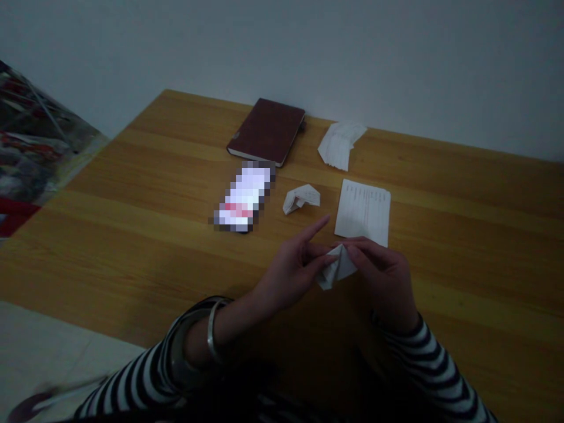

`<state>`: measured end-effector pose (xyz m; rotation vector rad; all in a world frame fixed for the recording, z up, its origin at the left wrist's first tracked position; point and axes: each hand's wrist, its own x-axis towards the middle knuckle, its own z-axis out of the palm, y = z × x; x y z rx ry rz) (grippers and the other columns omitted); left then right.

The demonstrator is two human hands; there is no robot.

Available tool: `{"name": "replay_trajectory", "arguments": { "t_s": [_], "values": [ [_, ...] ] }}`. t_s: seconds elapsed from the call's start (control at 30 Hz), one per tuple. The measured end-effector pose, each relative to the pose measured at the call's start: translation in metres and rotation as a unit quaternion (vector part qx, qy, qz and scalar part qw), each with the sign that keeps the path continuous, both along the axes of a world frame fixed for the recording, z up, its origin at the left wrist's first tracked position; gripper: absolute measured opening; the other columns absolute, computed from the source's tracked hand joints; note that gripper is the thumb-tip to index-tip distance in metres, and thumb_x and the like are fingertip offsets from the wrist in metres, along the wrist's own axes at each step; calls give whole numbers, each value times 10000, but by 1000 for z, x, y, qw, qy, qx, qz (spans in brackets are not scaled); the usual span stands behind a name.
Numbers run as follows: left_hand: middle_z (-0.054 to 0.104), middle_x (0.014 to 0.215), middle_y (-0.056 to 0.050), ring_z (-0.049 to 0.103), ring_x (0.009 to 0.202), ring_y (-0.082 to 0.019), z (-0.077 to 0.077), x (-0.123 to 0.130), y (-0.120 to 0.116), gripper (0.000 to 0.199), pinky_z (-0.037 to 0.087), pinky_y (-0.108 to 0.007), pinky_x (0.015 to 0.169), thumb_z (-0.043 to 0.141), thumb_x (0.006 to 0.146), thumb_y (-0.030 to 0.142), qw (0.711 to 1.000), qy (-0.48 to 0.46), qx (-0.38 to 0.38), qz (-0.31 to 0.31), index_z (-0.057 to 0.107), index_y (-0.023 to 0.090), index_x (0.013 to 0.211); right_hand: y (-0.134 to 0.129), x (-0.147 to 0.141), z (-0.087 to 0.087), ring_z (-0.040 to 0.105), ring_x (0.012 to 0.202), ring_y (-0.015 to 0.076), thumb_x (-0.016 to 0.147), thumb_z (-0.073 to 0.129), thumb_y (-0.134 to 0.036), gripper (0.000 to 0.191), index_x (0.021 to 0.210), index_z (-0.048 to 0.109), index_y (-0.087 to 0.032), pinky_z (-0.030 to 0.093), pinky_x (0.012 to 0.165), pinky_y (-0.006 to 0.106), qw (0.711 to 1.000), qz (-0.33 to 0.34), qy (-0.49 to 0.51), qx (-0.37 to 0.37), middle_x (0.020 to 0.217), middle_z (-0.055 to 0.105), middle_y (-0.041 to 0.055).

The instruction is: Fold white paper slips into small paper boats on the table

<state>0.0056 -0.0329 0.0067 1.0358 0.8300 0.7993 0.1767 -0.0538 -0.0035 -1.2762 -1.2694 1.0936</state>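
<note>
Between my two hands is a small folded piece of white paper (335, 269), held just above the wooden table (176, 264). My left hand (296, 267) pinches its left side, thumb on top, with the index finger stretched out. My right hand (384, 273) grips the upper right edge between thumb and fingers. Just beyond my right hand lies a stack of printed paper sheets (363, 211). A small folded paper piece (302, 198) rests on the table to the left of that stack.
A phone (244, 197) with a lit, blurred screen lies left of the folded piece. Behind it is a dark red notebook (269, 130). A fanned row of folded papers (340, 144) lies near the wall (352, 59).
</note>
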Motion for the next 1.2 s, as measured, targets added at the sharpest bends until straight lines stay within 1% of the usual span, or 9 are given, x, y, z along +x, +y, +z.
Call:
{"name": "replay_trajectory", "arguments": {
  "t_s": [0.13,0.33,0.63,0.83,0.9,0.97,1.0,1.07,1.2],
  "values": [
    [742,833,-56,625,683,-124,-3,0,-1,796,459,-220,621,666,857,232,999,-30,-19,-7,250,162,1532,0,1,0,698,815,178,843,695,-260,78,869,762,-232,567,763,322,1000,-6,-13,0,878,753,28],
    [739,832,-60,620,685,-123,-3,0,-1,806,453,-221,620,675,853,226,997,-57,-50,-25,246,164,1532,3,3,0,707,794,177,832,697,-273,75,840,761,-236,582,721,312,998,40,38,-40,849,762,30],
    [677,732,-12,541,607,-95,-3,0,-3,809,405,-200,564,652,859,202,998,-39,-9,-40,218,170,1541,5,7,-4,672,783,158,815,715,-251,56,783,752,-222,547,693,276,993,67,82,-55,840,729,25],
    [671,735,-19,557,614,-109,-6,1,-2,800,423,-211,573,643,865,238,999,-19,7,-47,218,162,1539,2,3,-5,640,745,159,811,696,-206,90,722,705,-210,528,678,290,1000,3,11,14,803,684,25],
    [673,724,-25,566,621,-121,-7,-1,1,662,434,-219,571,659,857,292,998,32,21,-42,410,141,1453,1,3,-6,635,751,158,817,684,-207,93,725,698,-212,526,674,286,999,-24,7,24,809,678,24],
    [662,702,-33,558,621,-124,-7,-3,4,372,427,-219,559,632,876,354,993,92,46,-62,669,114,1157,1,3,-7,634,759,158,821,676,-209,92,732,698,-215,527,669,283,999,-37,10,24,816,677,25],
    [654,692,-36,550,619,-123,-7,-4,5,307,418,-217,553,602,895,376,989,114,59,-78,722,108,984,1,3,-7,634,763,159,821,674,-209,88,737,699,-216,528,669,283,999,-39,10,22,819,677,24],
    [641,680,-38,538,620,-121,-6,-5,7,365,410,-217,552,537,933,391,983,134,78,-102,723,106,799,1,3,-7,636,766,159,819,673,-205,80,747,706,-218,528,669,281,999,-45,9,17,817,679,22],
    [645,696,-34,548,630,-123,-3,-5,6,383,421,-223,581,482,965,387,978,156,96,-100,705,109,824,1,0,-7,621,701,140,811,689,-216,67,748,711,-224,510,621,251,998,-69,5,11,757,674,0]
  ]
}}
